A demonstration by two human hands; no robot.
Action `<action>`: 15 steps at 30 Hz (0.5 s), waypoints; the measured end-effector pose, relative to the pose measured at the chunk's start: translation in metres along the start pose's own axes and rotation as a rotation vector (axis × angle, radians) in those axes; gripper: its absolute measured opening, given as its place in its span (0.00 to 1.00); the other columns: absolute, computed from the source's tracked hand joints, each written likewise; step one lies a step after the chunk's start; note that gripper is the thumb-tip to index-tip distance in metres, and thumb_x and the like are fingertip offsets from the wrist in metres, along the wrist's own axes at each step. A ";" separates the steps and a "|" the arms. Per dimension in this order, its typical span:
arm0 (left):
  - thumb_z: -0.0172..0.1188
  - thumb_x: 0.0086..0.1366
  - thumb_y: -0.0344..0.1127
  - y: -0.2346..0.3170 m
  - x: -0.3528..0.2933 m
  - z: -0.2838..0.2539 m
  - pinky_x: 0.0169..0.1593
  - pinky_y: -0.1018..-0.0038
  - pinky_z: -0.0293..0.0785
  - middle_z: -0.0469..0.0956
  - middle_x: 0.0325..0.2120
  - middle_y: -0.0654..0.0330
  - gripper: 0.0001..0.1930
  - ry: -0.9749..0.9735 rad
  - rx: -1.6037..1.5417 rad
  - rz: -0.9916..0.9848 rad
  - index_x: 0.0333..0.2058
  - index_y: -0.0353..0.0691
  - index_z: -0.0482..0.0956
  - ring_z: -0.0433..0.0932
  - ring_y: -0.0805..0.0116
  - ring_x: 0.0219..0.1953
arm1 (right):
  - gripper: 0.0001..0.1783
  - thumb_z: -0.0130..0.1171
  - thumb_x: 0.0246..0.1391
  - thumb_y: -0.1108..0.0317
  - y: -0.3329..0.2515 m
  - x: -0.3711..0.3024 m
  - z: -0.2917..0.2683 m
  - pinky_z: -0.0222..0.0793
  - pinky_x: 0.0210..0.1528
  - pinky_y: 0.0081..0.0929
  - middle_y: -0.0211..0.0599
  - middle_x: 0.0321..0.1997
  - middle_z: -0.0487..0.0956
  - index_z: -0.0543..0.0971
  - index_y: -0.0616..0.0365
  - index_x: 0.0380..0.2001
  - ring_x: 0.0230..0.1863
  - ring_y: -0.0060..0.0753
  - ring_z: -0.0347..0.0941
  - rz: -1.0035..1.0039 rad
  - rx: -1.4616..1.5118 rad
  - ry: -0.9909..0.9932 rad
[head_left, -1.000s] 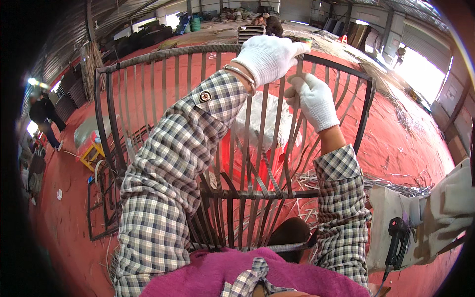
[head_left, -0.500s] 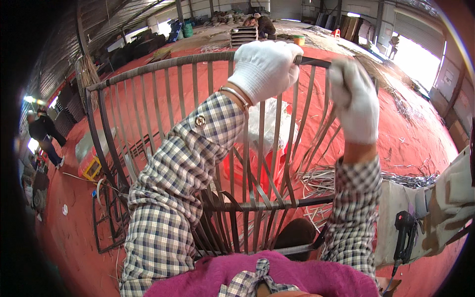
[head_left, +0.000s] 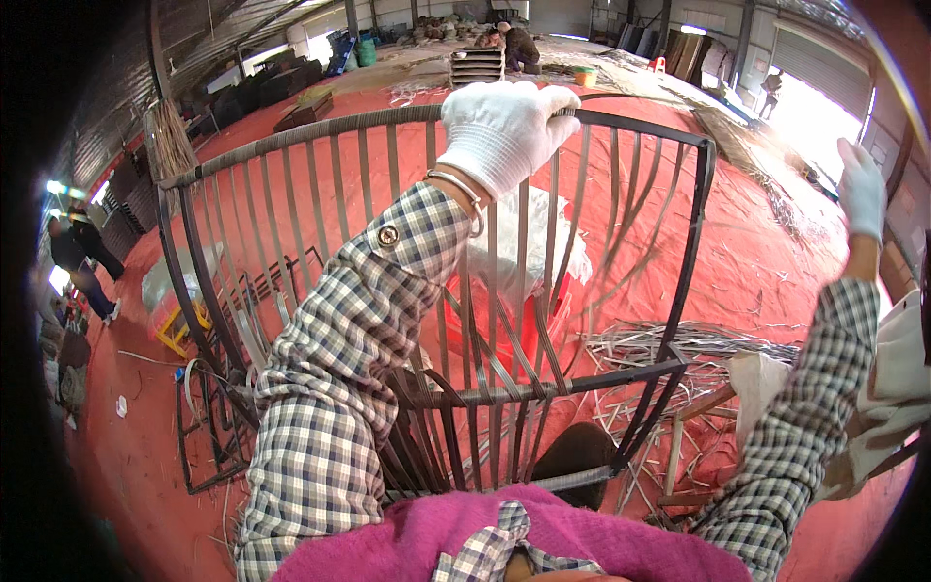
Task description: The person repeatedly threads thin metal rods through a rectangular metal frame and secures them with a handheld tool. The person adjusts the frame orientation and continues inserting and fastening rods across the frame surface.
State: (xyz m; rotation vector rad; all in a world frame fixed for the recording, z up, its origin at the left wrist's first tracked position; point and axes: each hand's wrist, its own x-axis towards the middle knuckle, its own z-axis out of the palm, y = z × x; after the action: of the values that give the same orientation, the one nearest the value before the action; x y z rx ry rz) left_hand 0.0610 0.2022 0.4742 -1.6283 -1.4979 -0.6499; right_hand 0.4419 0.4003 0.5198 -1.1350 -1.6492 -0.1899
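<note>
Across the top rail of a dark metal frame [head_left: 690,242], my left hand [head_left: 504,131], in a white knit glove, is closed around the rail. Flat grey-brown strip [head_left: 310,132] is wound along the rail to its left, while the rail to its right shows bare dark metal. Upright strips [head_left: 380,165] run from the top rail to the lower crossbar [head_left: 621,380], and some cross each other there. Off to the far right my right hand [head_left: 861,194], also gloved, is raised with its fingers closed; what it holds, if anything, is too small to make out.
Loose strips [head_left: 698,341] lie on the red floor covering at right, beside pale cloth [head_left: 887,378]. A red container with clear plastic [head_left: 529,242] sits behind the frame. Another dark frame [head_left: 208,427] stands at left. A person [head_left: 82,262] stands far left; others crouch by a stack [head_left: 475,66].
My right hand has swung from beside the top rail out to the far right. My left hand keeps its hold on the rail, shifted slightly left in the picture.
</note>
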 end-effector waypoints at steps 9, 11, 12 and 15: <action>0.57 0.59 0.52 0.002 0.007 0.024 0.26 0.63 0.73 0.80 0.21 0.65 0.11 -0.043 0.039 -0.049 0.29 0.57 0.82 0.81 0.62 0.25 | 0.21 0.47 0.65 0.59 -0.031 -0.159 -0.073 0.60 0.64 0.32 0.43 0.57 0.74 0.75 0.64 0.52 0.58 0.39 0.70 -0.352 0.847 0.194; 0.57 0.58 0.52 0.004 0.010 0.026 0.27 0.62 0.72 0.81 0.20 0.65 0.11 -0.051 0.059 -0.065 0.29 0.57 0.82 0.81 0.62 0.24 | 0.21 0.47 0.66 0.59 -0.070 -0.178 -0.073 0.60 0.64 0.33 0.43 0.57 0.74 0.74 0.65 0.52 0.58 0.39 0.70 -0.470 1.099 0.139; 0.57 0.58 0.53 0.004 0.010 0.027 0.27 0.62 0.72 0.80 0.20 0.65 0.11 -0.067 0.064 -0.093 0.28 0.57 0.82 0.80 0.63 0.25 | 0.21 0.46 0.66 0.59 -0.084 -0.183 -0.073 0.60 0.64 0.33 0.43 0.57 0.74 0.74 0.65 0.52 0.58 0.39 0.69 -0.513 1.225 0.136; 0.57 0.58 0.54 0.007 0.007 0.024 0.29 0.62 0.71 0.80 0.21 0.65 0.10 -0.078 0.094 -0.091 0.29 0.59 0.81 0.80 0.64 0.26 | 0.21 0.46 0.66 0.60 -0.108 -0.191 -0.081 0.60 0.64 0.34 0.44 0.57 0.74 0.73 0.65 0.53 0.58 0.40 0.69 -0.621 1.595 0.147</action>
State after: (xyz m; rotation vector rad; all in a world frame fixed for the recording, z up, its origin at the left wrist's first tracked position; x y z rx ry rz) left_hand 0.0658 0.2267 0.4651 -1.5367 -1.6427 -0.5626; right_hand 0.4104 0.1828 0.4404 0.5777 -1.3416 0.5709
